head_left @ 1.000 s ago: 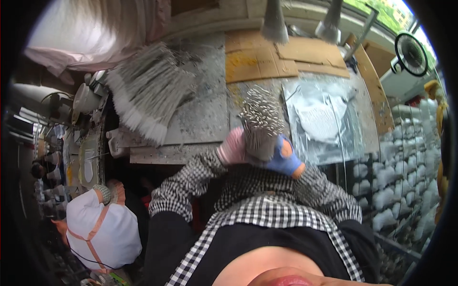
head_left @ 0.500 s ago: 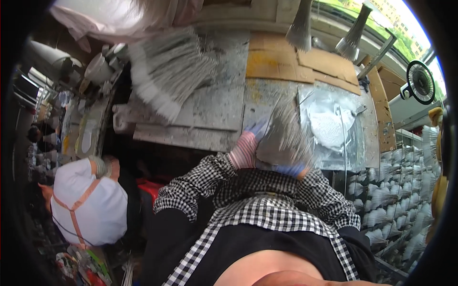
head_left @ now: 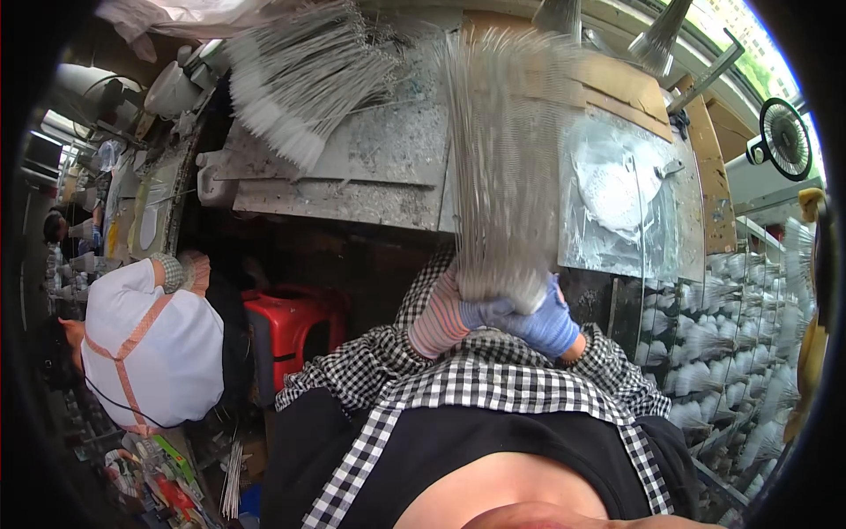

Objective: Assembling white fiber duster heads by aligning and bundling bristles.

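Observation:
Close to my body, both gloved hands are closed round the near end of a big bundle of thin wires [head_left: 507,167]. My left hand [head_left: 445,319], in a glove with a pink-striped cuff and blue fingers, grips it from the left. On the other side my right hand [head_left: 545,319], in a blue glove, wraps the same pale, rounded end. From there the wires stretch away from me, fanning out over the worktable, and they are smeared by motion. A loose pile of similar wires with white, bristly-looking ends [head_left: 304,84] lies at the back left of the table.
Right of the bundle, a board [head_left: 608,251] carries a patch of white paste [head_left: 617,189]. Cardboard sheets [head_left: 617,88] lie behind it. A small fan [head_left: 784,139] stands far right, above racks of white-tipped bundles [head_left: 723,344]. A red stool [head_left: 286,322] and a co-worker [head_left: 154,353] are at left.
Both hands have come nearer my body and closer together on the bundle. The wires, formerly bunched low between my hands, now extend far across the table. The view has shifted, showing more of the red stool.

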A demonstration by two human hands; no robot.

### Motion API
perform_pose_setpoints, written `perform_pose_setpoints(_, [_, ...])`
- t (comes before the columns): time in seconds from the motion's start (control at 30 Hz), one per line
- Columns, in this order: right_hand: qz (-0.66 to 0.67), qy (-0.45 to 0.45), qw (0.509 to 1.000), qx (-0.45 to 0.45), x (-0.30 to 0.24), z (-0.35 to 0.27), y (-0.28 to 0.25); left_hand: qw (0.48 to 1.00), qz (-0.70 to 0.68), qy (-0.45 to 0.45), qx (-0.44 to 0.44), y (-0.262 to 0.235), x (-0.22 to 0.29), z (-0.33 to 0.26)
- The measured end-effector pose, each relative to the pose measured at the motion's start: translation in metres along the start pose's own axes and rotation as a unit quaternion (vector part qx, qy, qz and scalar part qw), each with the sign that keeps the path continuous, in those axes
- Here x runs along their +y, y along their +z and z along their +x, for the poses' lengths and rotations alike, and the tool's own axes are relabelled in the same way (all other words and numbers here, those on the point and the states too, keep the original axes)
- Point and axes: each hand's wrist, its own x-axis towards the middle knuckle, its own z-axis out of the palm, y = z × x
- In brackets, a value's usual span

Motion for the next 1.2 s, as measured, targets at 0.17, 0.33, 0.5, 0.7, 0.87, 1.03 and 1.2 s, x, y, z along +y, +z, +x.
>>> perform_pose_setpoints(0.17, [0.238, 0.196, 0.950, -0.053, 0.003, 0.007, 0.005, 0.959, -0.146, -0.199, 0.143, 0.009, -0.007, 0.016])
perform_pose_setpoints(0.33, [0.222, 0.160, 0.961, -0.048, 0.001, -0.006, -0.007, 0.989, -0.089, -0.111, 0.036, 0.020, 0.008, 0.000])
perform_pose_setpoints(0.5, [0.333, 0.178, 0.926, -0.002, 0.012, -0.004, -0.003, 0.994, 0.097, 0.016, 0.052, 0.022, 0.006, 0.001])
perform_pose_setpoints(0.7, [0.413, 0.257, 0.860, -0.154, 0.042, 0.005, -0.007, 0.956, -0.116, -0.243, 0.119, -0.005, -0.023, 0.008])
perform_pose_setpoints(0.87, [0.413, 0.295, 0.858, -0.084, 0.024, 0.008, -0.016, 0.982, 0.008, -0.182, -0.056, -0.013, -0.015, 0.015])
perform_pose_setpoints(1.03, [0.302, 0.289, 0.908, -0.011, -0.008, 0.009, -0.018, 0.969, 0.135, -0.183, -0.094, 0.002, -0.010, 0.023])
perform_pose_setpoints(1.2, [0.151, 0.305, 0.940, 0.001, 0.002, -0.004, -0.024, 0.953, 0.249, -0.132, -0.108, -0.005, -0.043, 0.011])
